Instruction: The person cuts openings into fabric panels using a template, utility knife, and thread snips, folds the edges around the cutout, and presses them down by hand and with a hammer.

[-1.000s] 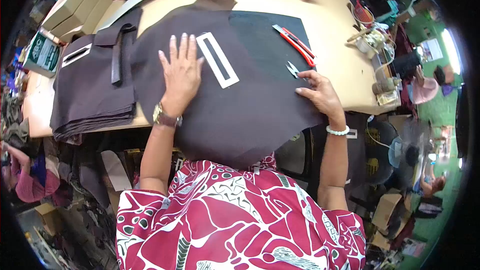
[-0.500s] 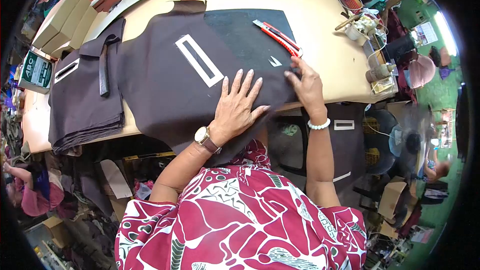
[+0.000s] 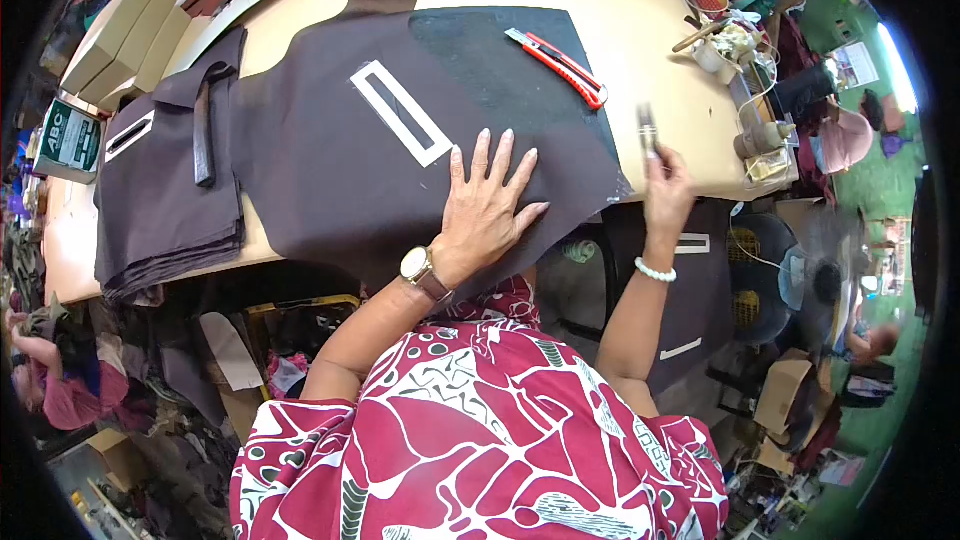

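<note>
My left hand (image 3: pixel 489 210) lies flat with spread fingers on a dark brown sheet (image 3: pixel 330 140), just below its white rectangular frame (image 3: pixel 402 114). Closed around small metal snips (image 3: pixel 648 128), blurred by motion, my right hand (image 3: pixel 668 190) is raised to the right of the sheet's edge. A red utility knife (image 3: pixel 560 68) rests on the dark board (image 3: pixel 500 50), which is partly covered by the brown sheet. The sheet's lower part hangs over the table's front edge.
At left are a stack of brown pieces (image 3: pixel 165 210) with a dark strip (image 3: pixel 204 135) on top, a green-white tin (image 3: pixel 70 140) and cardboard boxes (image 3: pixel 115 45). A cluttered tray (image 3: pixel 765 135) stands at right. Brown pieces (image 3: pixel 690 290) hang below the table. Other people are at the far sides.
My left hand moved right and down across the sheet, then stayed there. My right hand took the snips off the board and lifted them to the right.
</note>
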Demonstrator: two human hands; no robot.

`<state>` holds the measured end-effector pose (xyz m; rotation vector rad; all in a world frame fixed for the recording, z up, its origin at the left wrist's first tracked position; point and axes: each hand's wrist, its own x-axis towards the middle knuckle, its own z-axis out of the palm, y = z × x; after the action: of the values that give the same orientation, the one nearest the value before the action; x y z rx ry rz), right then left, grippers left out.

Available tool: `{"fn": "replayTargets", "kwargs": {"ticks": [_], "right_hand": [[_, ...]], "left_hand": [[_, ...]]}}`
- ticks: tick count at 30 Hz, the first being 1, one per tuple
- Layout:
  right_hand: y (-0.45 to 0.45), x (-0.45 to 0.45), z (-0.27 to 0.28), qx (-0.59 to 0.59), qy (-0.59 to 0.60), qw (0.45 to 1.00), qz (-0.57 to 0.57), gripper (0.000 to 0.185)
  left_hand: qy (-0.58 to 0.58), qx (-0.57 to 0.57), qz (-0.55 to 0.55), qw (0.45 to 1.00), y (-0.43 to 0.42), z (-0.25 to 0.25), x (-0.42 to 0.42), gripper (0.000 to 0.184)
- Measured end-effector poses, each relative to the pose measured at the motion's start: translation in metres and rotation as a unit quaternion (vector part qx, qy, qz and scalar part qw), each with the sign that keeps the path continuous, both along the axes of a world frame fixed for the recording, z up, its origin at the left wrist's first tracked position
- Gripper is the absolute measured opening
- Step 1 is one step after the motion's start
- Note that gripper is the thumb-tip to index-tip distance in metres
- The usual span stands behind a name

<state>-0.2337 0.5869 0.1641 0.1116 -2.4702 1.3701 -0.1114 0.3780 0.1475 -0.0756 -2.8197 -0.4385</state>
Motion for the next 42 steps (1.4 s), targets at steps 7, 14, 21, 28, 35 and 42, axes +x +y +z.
{"fn": "replayTargets", "kwargs": {"ticks": [7, 14, 21, 28, 35, 42], "right_hand": [[-0.081, 0.099, 0.088, -0.040, -0.069, 0.978, 0.191, 0.015], [-0.132, 0.108, 0.021, 0.040, 0.031, 0.950, 0.308, 0.024], [-0.058, 0.040, -0.022, 0.181, 0.070, 0.975, 0.106, 0.019], [-0.068, 0.004, 0.005, 0.303, 0.159, 0.938, 0.061, 0.041], [-0.098, -0.086, 0.019, 0.402, -0.044, 0.902, 0.155, 0.041], [-0.113, -0.074, 0.028, 0.339, 0.002, 0.915, 0.218, 0.023]], "left_hand": [[-0.028, 0.000, -0.004, 1.000, 0.007, -0.007, -0.017, 0.065], [0.059, -0.162, 0.016, 0.985, 0.009, -0.033, -0.018, 0.064], [0.008, 0.044, -0.038, 0.998, 0.008, -0.001, -0.009, 0.067], [0.030, 0.015, 0.101, 0.994, -0.074, 0.028, -0.001, 0.075], [-0.068, -0.011, 0.189, 0.979, -0.137, 0.008, -0.011, 0.099], [-0.045, 0.019, 0.186, 0.981, -0.137, 0.002, -0.011, 0.112]]}}
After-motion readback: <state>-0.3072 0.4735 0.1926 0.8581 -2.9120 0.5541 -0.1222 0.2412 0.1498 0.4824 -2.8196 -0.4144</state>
